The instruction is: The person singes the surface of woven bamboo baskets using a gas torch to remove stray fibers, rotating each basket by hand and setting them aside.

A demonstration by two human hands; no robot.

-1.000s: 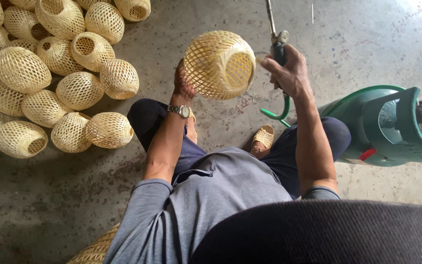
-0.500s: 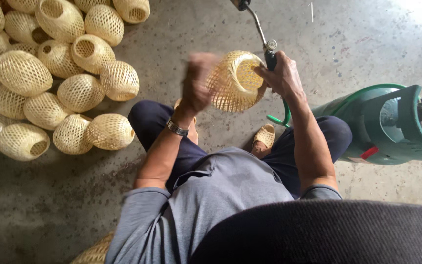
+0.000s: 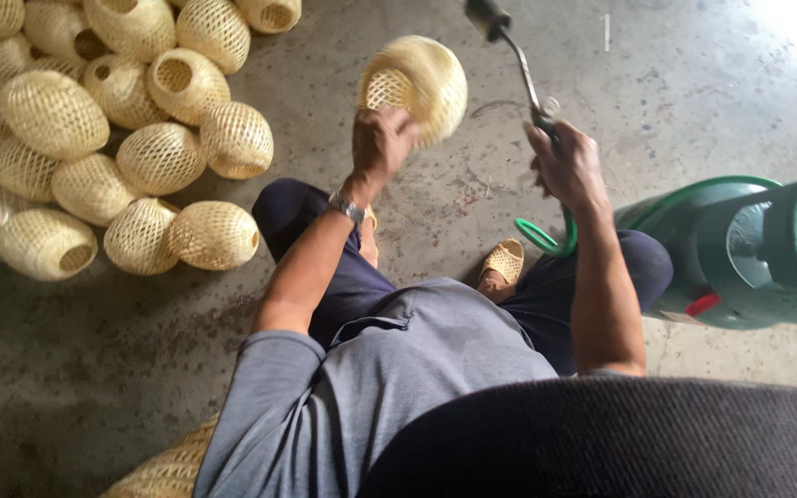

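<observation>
Far left: a heap of woven bamboo shades, pale yellow, egg-shaped and open at one end, lies on the concrete floor; they touch one another and none shows scorching that can be made out. At the bottom edge, a further woven piece is partly in view beside the person's grey shirt.

Centre: the left hand, wristwatch on its wrist, holds one bamboo shade aloft over the knees; the fingers are curled around its rim at the open end, the shade itself motion-blurred.

Right of centre: the right hand is wrapped in a closed grip around the handle of a gas torch, whose thin metal neck rises to a dark nozzle just beside the raised shade. No flame can be seen. A green hose loops from the handle toward the green gas cylinder, which lies on its side at far right with a small red fitting; any label on it is too small to tell.

Judged progress: one shade is in hand for torching; how many in the heap are finished cannot be told.
</observation>
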